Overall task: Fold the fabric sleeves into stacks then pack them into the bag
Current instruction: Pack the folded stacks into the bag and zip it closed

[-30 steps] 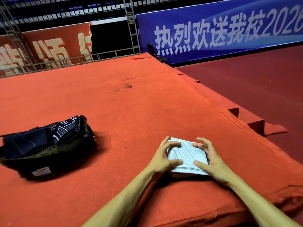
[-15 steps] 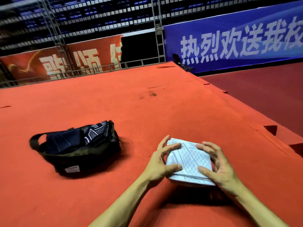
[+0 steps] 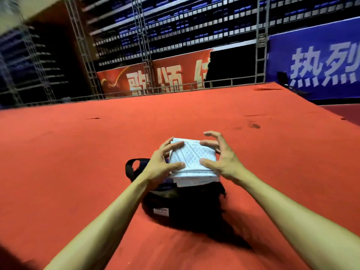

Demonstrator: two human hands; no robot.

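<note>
Task looks far along: the white stack of sleeves (image 3: 191, 159) is folded square and held over the dark bag (image 3: 181, 203), w/ its near edge hanging just above the bag's top. Left hand (image 3: 158, 168) grasps the stack's left side, thumb on the near edge and fingers curled over the top; right hand (image 3: 222, 160) grasps the right side the same way, though its topmost finger arches up off the fabric. Can't tell whether the stack touches the bag yet or what's already inside, since hands and stack cover the opening. Left to do, I'd judge: lower the stack in, let go, maybe tuck it down. No other loose sleeves show on the red carpet (image 3: 78, 152). Vs. 1 s ago: the stack lay flat on the carpet near the front edge under both hands, bag well off to the left; 0.5 s ago it was lifted, and now it has been carried across to the bag.
</note>
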